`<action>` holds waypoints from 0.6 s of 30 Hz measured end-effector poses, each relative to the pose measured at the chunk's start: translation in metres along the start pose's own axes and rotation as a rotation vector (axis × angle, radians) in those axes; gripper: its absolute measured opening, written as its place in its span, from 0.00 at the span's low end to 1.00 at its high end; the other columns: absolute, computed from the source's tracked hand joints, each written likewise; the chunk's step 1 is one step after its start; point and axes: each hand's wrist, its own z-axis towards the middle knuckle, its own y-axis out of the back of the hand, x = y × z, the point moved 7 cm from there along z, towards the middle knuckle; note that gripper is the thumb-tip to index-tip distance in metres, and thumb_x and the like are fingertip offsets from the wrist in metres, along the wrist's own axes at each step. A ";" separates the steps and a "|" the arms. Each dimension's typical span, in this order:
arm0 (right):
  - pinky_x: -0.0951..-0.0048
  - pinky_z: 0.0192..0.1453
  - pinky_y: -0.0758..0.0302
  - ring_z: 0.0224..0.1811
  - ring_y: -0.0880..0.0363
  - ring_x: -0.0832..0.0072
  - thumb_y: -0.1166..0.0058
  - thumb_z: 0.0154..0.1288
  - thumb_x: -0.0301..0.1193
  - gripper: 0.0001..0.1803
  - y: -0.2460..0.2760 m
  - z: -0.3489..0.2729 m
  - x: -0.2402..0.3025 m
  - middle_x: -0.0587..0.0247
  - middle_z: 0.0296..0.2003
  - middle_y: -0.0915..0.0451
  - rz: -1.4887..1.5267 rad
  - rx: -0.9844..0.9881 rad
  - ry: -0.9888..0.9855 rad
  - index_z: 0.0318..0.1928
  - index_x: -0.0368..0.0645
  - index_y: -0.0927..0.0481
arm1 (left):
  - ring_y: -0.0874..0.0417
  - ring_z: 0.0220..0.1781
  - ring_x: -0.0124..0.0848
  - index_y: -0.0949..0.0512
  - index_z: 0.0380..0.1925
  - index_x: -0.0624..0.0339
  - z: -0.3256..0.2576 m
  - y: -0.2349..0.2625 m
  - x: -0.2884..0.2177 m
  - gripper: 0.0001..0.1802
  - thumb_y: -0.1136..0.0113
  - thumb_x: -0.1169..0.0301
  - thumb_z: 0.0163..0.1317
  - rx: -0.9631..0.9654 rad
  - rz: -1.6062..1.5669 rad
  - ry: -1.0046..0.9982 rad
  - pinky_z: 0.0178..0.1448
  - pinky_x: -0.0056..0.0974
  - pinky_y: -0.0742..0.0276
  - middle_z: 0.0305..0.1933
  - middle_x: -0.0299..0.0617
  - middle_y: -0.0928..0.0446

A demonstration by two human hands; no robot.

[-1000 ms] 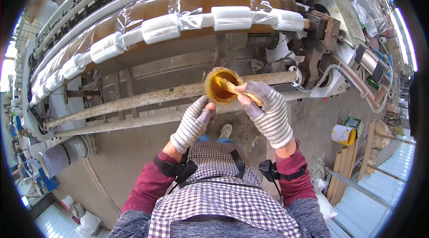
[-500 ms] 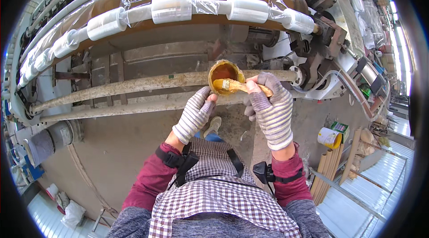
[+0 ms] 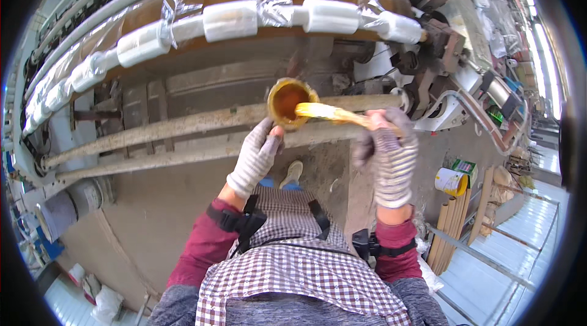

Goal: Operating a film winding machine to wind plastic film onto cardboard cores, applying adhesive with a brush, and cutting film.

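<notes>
Both my hands wear striped knit gloves. My left hand (image 3: 257, 153) is closed on the lower rim of a round cup (image 3: 273, 119), crusted with yellow and holding amber liquid. In my right hand (image 3: 389, 155) is the handle of a flat brush (image 3: 330, 112); its bristles, coated yellow, point left over the cup's right rim. Whether the bristle tip touches the liquid I cannot tell. Beyond my hands, a long roller with clear film carries several white film rolls (image 3: 230, 20).
Two long pale bars (image 3: 177, 127) cross in front of me, just behind and below the cup. Machine brackets (image 3: 437, 60) stand at the right end. On the floor to the right are a yellow-stained white bucket (image 3: 448, 181) and several cardboard tubes (image 3: 449, 231).
My right hand has moved right and slightly down, drawing the brush mostly out of the cup. My left hand and the cup have shifted a little left. The head view has shifted slightly.
</notes>
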 end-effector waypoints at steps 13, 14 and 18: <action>0.83 0.17 0.29 0.18 0.24 0.83 0.48 0.66 0.26 0.06 0.011 0.005 0.055 0.64 0.22 0.23 0.124 0.002 0.261 0.41 0.39 0.25 | 0.26 0.28 0.23 0.26 0.39 0.58 0.032 -0.044 -0.120 0.19 0.45 0.53 0.65 0.079 -0.030 -0.024 0.32 0.29 0.29 0.28 0.31 0.29; 0.83 0.17 0.29 0.18 0.24 0.82 0.48 0.66 0.26 0.06 0.021 0.012 0.063 0.63 0.22 0.23 0.221 0.003 0.296 0.42 0.39 0.25 | 0.27 0.28 0.23 0.27 0.39 0.58 0.039 -0.049 -0.129 0.19 0.45 0.53 0.66 0.066 -0.013 -0.031 0.32 0.28 0.29 0.27 0.31 0.29; 0.83 0.17 0.28 0.18 0.25 0.82 0.48 0.66 0.26 0.05 0.028 0.050 0.087 0.62 0.23 0.22 0.194 -0.012 0.358 0.42 0.39 0.25 | 0.27 0.28 0.23 0.27 0.36 0.56 0.077 -0.072 -0.148 0.18 0.46 0.52 0.66 0.071 0.002 -0.024 0.33 0.28 0.30 0.27 0.32 0.30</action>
